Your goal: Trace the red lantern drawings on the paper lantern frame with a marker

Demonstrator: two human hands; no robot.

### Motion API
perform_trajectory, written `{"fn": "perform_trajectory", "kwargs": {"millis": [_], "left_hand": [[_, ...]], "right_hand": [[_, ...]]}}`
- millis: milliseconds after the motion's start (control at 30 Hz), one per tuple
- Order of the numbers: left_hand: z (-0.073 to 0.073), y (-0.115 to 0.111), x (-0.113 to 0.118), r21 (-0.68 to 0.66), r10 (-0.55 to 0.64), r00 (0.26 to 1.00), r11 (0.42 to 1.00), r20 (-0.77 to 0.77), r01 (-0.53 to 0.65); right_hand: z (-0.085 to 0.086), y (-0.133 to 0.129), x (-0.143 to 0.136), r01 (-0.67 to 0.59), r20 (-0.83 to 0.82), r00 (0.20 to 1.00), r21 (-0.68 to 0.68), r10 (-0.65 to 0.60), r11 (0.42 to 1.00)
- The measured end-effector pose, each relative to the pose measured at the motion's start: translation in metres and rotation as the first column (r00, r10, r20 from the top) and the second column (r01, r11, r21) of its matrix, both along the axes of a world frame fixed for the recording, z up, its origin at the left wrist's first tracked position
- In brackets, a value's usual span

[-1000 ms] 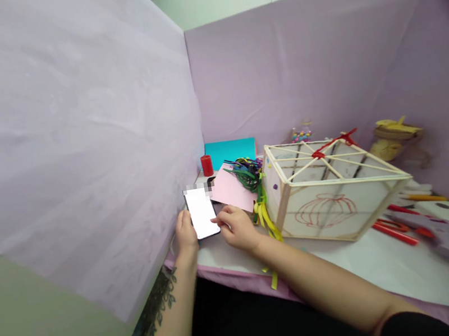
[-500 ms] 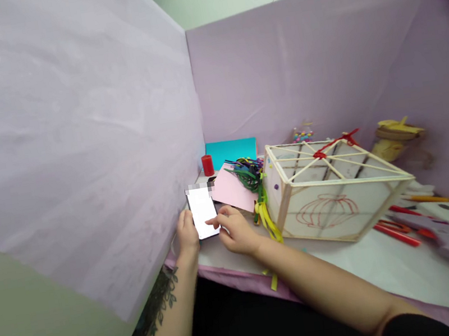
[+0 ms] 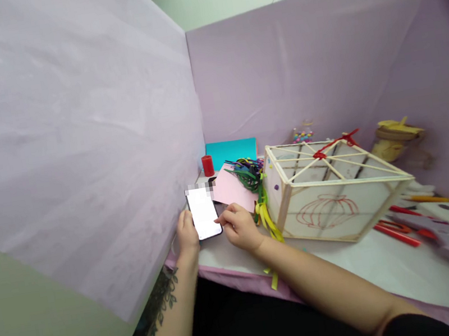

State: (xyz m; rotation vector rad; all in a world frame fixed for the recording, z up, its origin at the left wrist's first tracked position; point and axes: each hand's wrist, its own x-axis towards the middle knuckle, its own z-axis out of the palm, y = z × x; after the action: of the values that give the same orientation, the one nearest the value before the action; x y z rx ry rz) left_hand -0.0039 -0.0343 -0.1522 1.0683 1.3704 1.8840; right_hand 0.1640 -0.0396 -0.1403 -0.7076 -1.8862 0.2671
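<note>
A phone (image 3: 203, 214) with a bright white screen is held upright over the table's left part. My left hand (image 3: 187, 232) grips its left edge. My right hand (image 3: 240, 227) is at the phone's lower right edge, index finger extended towards the screen and the other fingers curled, with nothing visible in them. To the right stands a wooden-framed box lantern (image 3: 325, 211) with white panels, a red drawing on its front and red cord on top. Green, purple and yellow ribbons (image 3: 267, 221) lie between the right hand and the lantern.
A red candle (image 3: 207, 165), a teal sheet (image 3: 233, 152) and pink paper (image 3: 234, 190) lie behind the phone. A jar of coloured beads (image 3: 303, 134) stands behind the lantern. Red sticks (image 3: 397, 234) and a grey-purple tool (image 3: 441, 227) are at the right; partitions rise left and behind.
My right hand has moved slightly right, taking its index finger from over the lower screen to the phone's right edge. My left hand keeps its hold on the phone.
</note>
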Motion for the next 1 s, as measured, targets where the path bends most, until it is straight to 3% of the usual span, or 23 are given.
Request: {"fn": "perform_trajectory", "kwargs": {"millis": [300, 533, 1000], "left_hand": [[0.0055, -0.0005, 0.0021, 0.012, 0.024, 0.995, 1.000, 0.097, -0.025], [0.0053, 0.0006, 0.0021, 0.007, 0.013, 0.987, 1.000, 0.160, -0.015], [0.0031, 0.0012, 0.0012, 0.005, 0.010, 0.990, 1.000, 0.142, -0.010]], "right_hand": [[0.0003, 0.0007, 0.0032, 0.004, -0.099, 0.995, -0.051, -0.009, 0.999], [0.0005, -0.0001, 0.0021, -0.045, -0.031, 0.999, -0.046, 0.044, 0.998], [0.0019, -0.0005, 0.0035, -0.022, -0.037, 0.999, -0.043, 0.021, 0.999]]}}
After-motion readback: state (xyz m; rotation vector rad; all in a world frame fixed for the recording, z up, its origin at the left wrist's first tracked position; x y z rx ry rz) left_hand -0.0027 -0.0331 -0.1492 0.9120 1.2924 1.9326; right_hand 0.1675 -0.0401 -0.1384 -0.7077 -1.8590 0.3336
